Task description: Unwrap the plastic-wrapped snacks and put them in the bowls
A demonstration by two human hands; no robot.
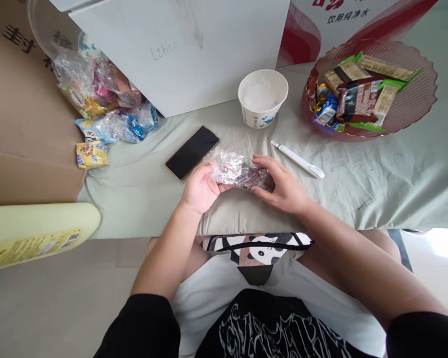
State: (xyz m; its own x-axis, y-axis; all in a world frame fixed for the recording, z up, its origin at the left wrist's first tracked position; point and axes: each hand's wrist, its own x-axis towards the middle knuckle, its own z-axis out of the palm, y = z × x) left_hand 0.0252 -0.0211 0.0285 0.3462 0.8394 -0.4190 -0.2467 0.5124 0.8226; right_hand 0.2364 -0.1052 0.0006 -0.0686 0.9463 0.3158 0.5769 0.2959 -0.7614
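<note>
Between my two hands is a crinkled clear plastic wrapper (231,168) with something dark inside its right part; what that is I cannot make out. My left hand (202,188) grips the wrapper's left end, thumb on top and fingers beneath. At the other end, my right hand (283,188) curls round the dark part, thumb and fingers on opposite sides. A black phone (192,152) lies just beyond my left hand. Past my right hand rests a white utility knife (297,159). Farther back stands a white paper cup (263,119) with crumpled clear plastic inside.
A pink ribbed bowl (414,99) of wrapped snacks stands at the back right. White box (194,59) and red-and-white carton (302,35) line the back. Snack wrappers (112,109) pile up at the left beside a cardboard box (26,124). A yellow-green container (41,228) juts in below.
</note>
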